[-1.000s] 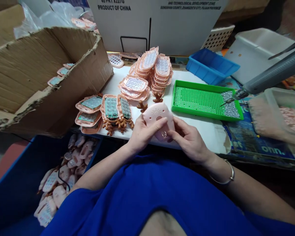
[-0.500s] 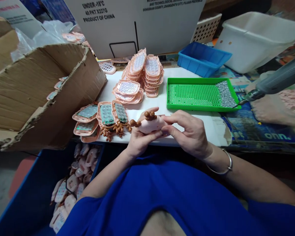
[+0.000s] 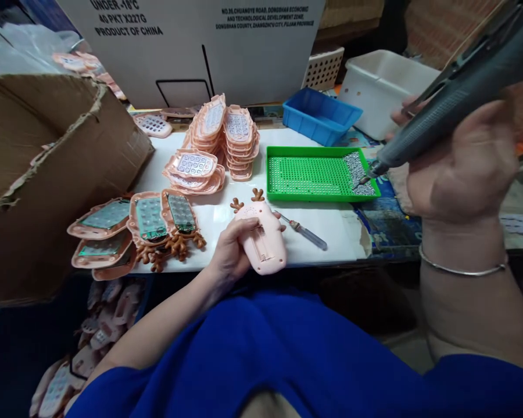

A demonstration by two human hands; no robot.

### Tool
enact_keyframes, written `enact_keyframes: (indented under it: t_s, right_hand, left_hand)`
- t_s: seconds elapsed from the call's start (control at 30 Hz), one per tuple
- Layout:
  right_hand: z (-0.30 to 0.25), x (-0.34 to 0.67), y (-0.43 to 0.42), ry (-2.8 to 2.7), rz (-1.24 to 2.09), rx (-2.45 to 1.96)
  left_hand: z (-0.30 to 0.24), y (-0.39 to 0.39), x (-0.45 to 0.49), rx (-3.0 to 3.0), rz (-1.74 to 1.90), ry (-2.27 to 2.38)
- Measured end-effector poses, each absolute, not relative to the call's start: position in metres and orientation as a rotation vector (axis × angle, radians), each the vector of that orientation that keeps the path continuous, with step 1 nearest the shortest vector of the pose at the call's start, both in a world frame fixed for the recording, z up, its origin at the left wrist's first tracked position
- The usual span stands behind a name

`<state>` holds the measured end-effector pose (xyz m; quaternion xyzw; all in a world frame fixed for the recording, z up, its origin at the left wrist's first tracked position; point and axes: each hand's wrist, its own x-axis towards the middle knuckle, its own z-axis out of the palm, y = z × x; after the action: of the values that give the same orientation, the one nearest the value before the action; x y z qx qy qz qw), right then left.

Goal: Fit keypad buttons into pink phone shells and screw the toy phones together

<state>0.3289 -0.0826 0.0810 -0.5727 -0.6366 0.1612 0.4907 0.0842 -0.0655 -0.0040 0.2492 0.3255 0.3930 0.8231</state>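
Observation:
My left hand (image 3: pixel 233 247) is closed around a pink toy phone (image 3: pixel 268 249) with brown antlers, its back and battery recess facing up. My right hand (image 3: pixel 462 157) grips a grey electric screwdriver (image 3: pixel 444 93), whose tip reaches down to the small screws (image 3: pixel 357 174) at the right end of a green perforated tray (image 3: pixel 305 197). A hand screwdriver (image 3: pixel 307 234) lies on the white table just right of the phone. To the left rest open phone halves with green circuit boards (image 3: pixel 150 216) and brown antlers (image 3: pixel 178 247).
Stacks of pink keypad shells (image 3: pixel 239 136) stand behind the left hand. A torn cardboard box (image 3: pixel 113 157) borders the left side, above a blue bin holding several pink phones (image 3: pixel 107 325). A blue basket (image 3: pixel 322 119) and white tub (image 3: pixel 383 81) stand at the back right.
My right hand has let go of the phone and taken hold of the electric screwdriver, bringing its tip to the screws. The phone has turned back-side up in my left hand.

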Motion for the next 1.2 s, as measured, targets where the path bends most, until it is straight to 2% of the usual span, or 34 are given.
enact_keyframes:
  t_s: [0.1,0.17,0.3,0.5,0.67,0.87,1.2]
  right_hand:
    - [0.084,0.330,-0.066,-1.301,0.557,-1.079]
    - [0.084,0.328,-0.054,-1.318,0.616,-1.072]
    - [0.077,0.323,-0.026,-1.351,0.601,-1.225]
    - [0.048,0.314,0.004,-1.257,0.460,-1.105]
    - [0.032,0.313,0.012,-1.196,0.435,-1.208]
    - [0.016,0.319,0.023,-1.130,0.418,-0.949]
    - [0.009,0.320,0.024,-1.139,0.387,-0.935]
  left_hand:
    - [-0.006,-0.062,0.099,0.560,0.769,0.661]
    - [-0.007,-0.060,0.106,0.571,0.773,0.655]
    - [-0.012,-0.055,0.115,0.579,0.794,0.656]
    - [-0.016,-0.053,0.117,0.577,0.779,0.708]
    - [-0.017,-0.054,0.117,0.561,0.781,0.725]
    - [-0.018,-0.054,0.117,0.599,0.769,0.743]
    - [-0.020,-0.054,0.119,0.634,0.780,0.788]
